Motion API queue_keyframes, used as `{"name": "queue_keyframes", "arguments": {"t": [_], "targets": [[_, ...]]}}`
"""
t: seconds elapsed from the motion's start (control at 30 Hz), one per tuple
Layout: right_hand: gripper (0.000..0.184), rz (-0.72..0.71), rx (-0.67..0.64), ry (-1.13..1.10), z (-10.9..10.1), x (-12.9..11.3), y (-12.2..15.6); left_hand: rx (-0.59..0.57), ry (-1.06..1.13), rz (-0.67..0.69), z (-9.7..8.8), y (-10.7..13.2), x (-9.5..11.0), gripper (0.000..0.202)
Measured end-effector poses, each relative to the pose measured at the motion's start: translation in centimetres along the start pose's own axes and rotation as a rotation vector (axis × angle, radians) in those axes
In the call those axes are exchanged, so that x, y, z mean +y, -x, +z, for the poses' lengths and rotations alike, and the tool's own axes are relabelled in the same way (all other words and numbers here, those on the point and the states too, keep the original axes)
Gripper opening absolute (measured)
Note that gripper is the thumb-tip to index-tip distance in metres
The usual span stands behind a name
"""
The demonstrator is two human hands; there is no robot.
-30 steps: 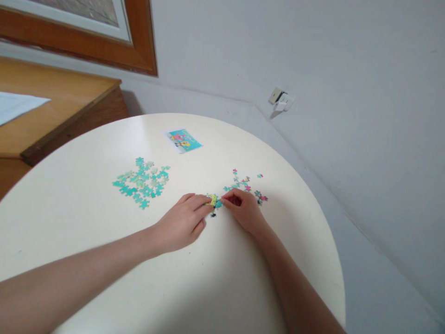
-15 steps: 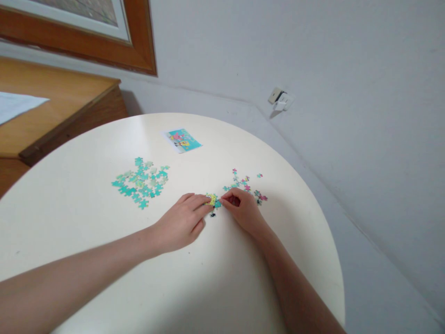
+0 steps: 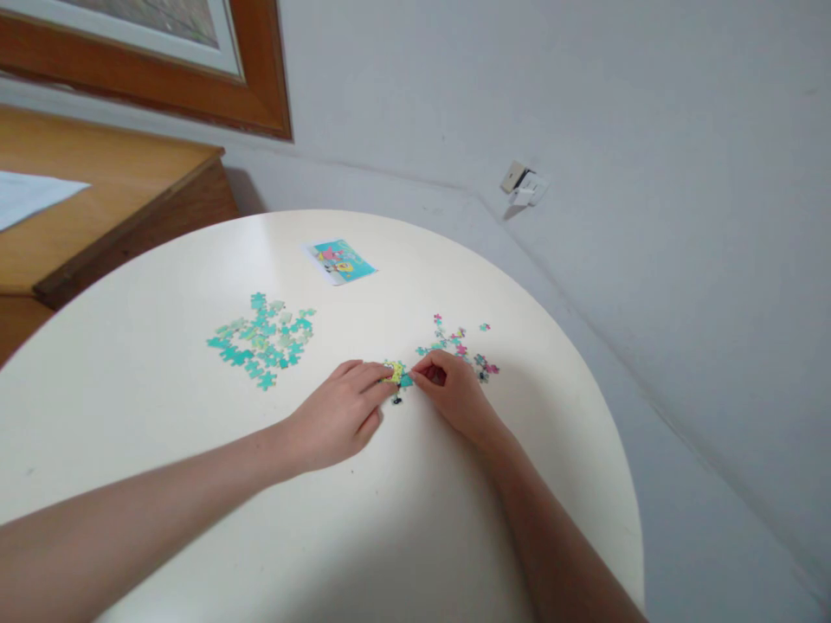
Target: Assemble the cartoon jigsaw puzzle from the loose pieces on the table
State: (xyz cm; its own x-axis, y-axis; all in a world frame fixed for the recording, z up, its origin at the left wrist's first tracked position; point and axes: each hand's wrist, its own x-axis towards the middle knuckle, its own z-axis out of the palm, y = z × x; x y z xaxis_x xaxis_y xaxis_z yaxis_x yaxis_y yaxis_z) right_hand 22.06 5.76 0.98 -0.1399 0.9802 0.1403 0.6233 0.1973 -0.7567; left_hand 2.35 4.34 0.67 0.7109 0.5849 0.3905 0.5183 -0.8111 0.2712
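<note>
On a round cream table (image 3: 402, 519), my left hand (image 3: 341, 414) lies with its fingers pressed on a small joined cluster of yellow and teal puzzle pieces (image 3: 396, 374). My right hand (image 3: 451, 391) meets it from the right, thumb and forefinger pinched on a teal piece (image 3: 407, 381) at the cluster's edge. A tiny dark piece (image 3: 396, 400) lies just below the two hands. Loose pink and teal pieces (image 3: 460, 342) are scattered right behind my right hand.
A spread of teal and pale green pieces (image 3: 263, 339) lies to the left. A small reference picture card (image 3: 341, 261) sits near the table's far edge. A wooden desk (image 3: 110, 199) with a white sheet stands at the left, under a framed picture. Grey walls close in on the right.
</note>
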Motion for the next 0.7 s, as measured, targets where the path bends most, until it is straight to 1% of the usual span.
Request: {"name": "queue_keyframes", "arguments": {"t": [0.7], "targets": [[0.011, -0.033, 0.012, 0.016, 0.10, -0.01, 0.04, -0.011, 0.012, -0.003, -0.07, -0.07, 0.09, 0.036]]}}
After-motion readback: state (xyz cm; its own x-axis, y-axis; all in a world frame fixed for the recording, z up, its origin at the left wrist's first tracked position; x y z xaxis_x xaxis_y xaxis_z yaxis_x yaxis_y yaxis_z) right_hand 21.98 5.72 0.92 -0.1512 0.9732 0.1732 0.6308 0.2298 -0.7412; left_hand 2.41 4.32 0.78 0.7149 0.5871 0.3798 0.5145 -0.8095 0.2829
